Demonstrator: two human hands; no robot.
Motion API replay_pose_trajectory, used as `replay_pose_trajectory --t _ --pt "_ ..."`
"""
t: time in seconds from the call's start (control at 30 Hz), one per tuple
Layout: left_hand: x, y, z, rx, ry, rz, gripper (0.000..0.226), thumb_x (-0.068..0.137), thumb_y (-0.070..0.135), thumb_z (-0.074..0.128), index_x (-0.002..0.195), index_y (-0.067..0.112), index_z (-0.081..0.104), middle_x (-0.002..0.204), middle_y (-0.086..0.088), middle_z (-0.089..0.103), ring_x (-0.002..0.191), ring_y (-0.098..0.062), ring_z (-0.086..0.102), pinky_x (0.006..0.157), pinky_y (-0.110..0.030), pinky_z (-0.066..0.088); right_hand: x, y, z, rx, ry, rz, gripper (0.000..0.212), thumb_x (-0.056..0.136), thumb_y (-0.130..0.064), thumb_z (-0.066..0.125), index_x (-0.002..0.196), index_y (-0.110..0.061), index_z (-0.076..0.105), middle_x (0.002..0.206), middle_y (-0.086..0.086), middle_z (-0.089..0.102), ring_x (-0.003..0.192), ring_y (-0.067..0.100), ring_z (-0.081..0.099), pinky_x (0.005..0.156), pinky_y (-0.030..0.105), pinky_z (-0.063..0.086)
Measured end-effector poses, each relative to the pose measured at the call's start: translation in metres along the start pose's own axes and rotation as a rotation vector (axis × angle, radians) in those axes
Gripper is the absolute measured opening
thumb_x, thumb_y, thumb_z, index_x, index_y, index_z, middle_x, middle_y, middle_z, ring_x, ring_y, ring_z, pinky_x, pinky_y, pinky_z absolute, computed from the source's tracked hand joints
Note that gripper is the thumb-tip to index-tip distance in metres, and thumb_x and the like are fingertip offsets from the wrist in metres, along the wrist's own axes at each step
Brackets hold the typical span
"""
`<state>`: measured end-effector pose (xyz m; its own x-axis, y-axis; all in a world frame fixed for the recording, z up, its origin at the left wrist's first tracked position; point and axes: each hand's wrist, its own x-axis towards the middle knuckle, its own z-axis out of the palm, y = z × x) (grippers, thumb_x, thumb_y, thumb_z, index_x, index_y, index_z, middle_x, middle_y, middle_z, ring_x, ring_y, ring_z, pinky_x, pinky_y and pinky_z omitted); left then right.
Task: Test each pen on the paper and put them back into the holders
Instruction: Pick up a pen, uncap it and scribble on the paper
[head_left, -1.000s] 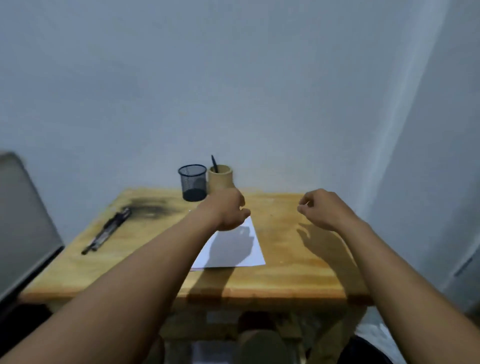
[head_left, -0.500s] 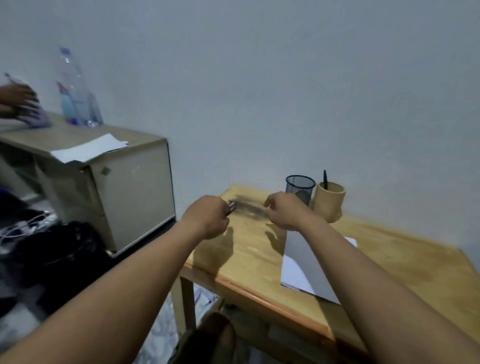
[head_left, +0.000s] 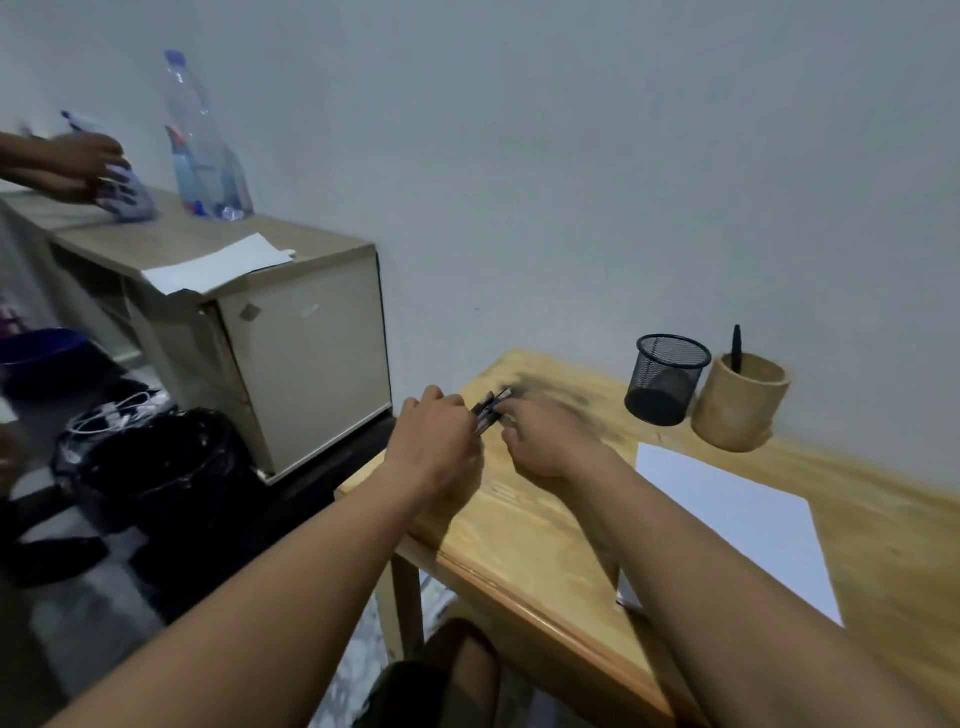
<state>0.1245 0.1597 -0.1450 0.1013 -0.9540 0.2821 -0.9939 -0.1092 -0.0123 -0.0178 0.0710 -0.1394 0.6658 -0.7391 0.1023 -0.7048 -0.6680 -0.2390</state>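
Wooden table (head_left: 519, 545) fills the right half, w/ a low cabinet (head_left: 306, 358) off to the left carrying a clear bottle (head_left: 200, 150); someone else's hands work at the far left edge. White paper (head_left: 748, 525) lies flat on the table, near the front-right. Behind it, by the wall, sit the black mesh holder (head_left: 667, 382) & the wooden holder (head_left: 740, 410), just beside each other; one dark pen (head_left: 736, 345) stands in the wooden one. Left hand (head_left: 436, 441) is curled round a bundle of pens (head_left: 488, 408) at the table's far-left corner, tips poking out toward the right hand (head_left: 545, 436). Right fingers reach the bundle's end, but motion blur means I can't tell if they pinch a pen or only touch. Risks, as I judge: bundle is close to the table edge, so pulling one pen out w/ a loose left grip could spill the rest to the floor; paper isn't held, so it may slide when written on. Hidden or unclear: pen count, caps on/off, most of each barrel inside the fist, whether the mesh holder has anything in it, & the paper's near corner behind the right forearm.
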Motion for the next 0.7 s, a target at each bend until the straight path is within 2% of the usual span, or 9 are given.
replay_pose_trajectory --t 0.1,0.23,0.4,0.47,0.53,0.63,0.7 --pt "-0.001 0.002 0.003 0.014 0.026 -0.009 0.031 0.095 0.037 0.049 0.105 0.02 0.073 0.108 -0.001 0.066 0.1 -0.025 0.05 0.086 -0.04 0.045 0.004 0.0 0.004 -0.008 0.023 -0.037 0.039 0.101 -0.02 0.047 0.138 -0.02 0.059 0.138 0.01 0.056 0.123 0.032 0.057 0.097 0.039 0.048" --pt "-0.003 0.005 0.002 0.041 0.071 -0.008 0.032 0.093 0.038 0.048 0.102 0.021 0.074 0.106 0.0 0.066 0.099 -0.025 0.049 0.084 -0.04 0.04 0.003 0.003 0.004 -0.032 0.053 -0.04 0.029 0.099 -0.018 0.049 0.125 -0.016 0.061 0.132 0.008 0.057 0.116 0.031 0.059 0.086 0.035 0.046" --pt "-0.008 0.017 -0.001 0.028 0.078 0.015 0.028 0.092 0.038 0.05 0.097 0.024 0.074 0.088 0.002 0.067 0.091 -0.024 0.048 0.077 -0.038 0.038 0.003 0.009 0.003 -0.02 0.06 -0.075 0.031 0.101 -0.017 0.051 0.129 -0.021 0.063 0.136 0.004 0.056 0.119 0.029 0.057 0.083 0.035 0.045" --pt "-0.008 0.021 -0.004 0.008 0.054 0.012 0.026 0.092 0.039 0.052 0.095 0.024 0.074 0.084 -0.001 0.068 0.088 -0.025 0.053 0.074 -0.038 0.034 0.003 0.011 0.004 -0.043 0.041 -0.088 0.026 0.1 -0.017 0.052 0.121 -0.02 0.068 0.13 0.006 0.057 0.115 0.03 0.058 0.079 0.034 0.044" --pt "-0.008 0.024 -0.006 -0.019 0.038 0.01 0.025 0.093 0.038 0.053 0.095 0.024 0.073 0.084 -0.002 0.07 0.084 -0.027 0.058 0.072 -0.037 0.031 0.001 0.013 0.001 -0.061 0.031 -0.087 0.022 0.096 -0.013 0.052 0.108 -0.018 0.069 0.118 0.007 0.059 0.108 0.032 0.059 0.079 0.038 0.048" --pt "-0.008 0.027 -0.008 -0.077 0.02 0.022 0.022 0.093 0.036 0.057 0.097 0.022 0.074 0.088 -0.003 0.072 0.082 -0.027 0.063 0.074 -0.037 0.042 -0.009 0.016 -0.004 -0.092 0.04 -0.115 0.023 0.093 -0.014 0.054 0.106 -0.022 0.071 0.111 0.004 0.063 0.107 0.027 0.058 0.082 0.042 0.052" --pt "-0.006 0.03 -0.011 -0.107 0.011 0.032 0.019 0.09 0.034 0.061 0.097 0.023 0.075 0.088 -0.004 0.072 0.084 -0.028 0.063 0.076 -0.037 0.046 -0.016 0.022 -0.006 -0.121 0.066 -0.127 0.019 0.094 -0.016 0.058 0.102 -0.025 0.073 0.106 0.001 0.064 0.104 0.025 0.059 0.077 0.039 0.052"
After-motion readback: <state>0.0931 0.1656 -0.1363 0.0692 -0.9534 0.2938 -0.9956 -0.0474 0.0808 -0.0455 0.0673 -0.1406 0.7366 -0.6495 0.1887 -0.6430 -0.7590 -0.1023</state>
